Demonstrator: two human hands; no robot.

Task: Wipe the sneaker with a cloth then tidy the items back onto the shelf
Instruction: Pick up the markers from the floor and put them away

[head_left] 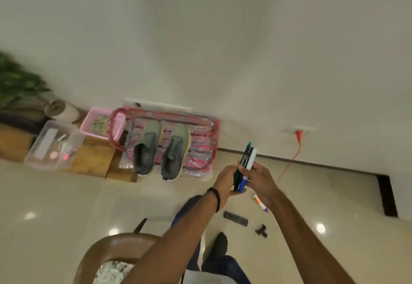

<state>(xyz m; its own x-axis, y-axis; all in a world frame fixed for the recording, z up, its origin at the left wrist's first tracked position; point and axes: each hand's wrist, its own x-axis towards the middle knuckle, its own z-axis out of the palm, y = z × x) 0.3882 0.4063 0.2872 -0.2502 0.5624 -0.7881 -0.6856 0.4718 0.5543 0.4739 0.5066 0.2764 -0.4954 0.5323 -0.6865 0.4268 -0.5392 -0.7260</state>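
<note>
While both hands, left (225, 177) and right (260, 177), are gripping marker bundle (245, 167) above floor, we are noting slip risk: loose markers fanning, one dropping. Sneakers (162, 149) are sitting on plastic bag (200, 147) beside wooden shelf (93, 158). Remote (235, 218) and stray marker (259, 202) are lying underfoot: trip hazard.

a: where are the sneakers (161, 149)?
b: side by side on a plastic bag (200, 132), at eleven o'clock from the hands.
a: and the basket (89, 120)?
b: at nine o'clock of them, on the wooden shelf (93, 158), behind a clear box (53, 145).
</note>
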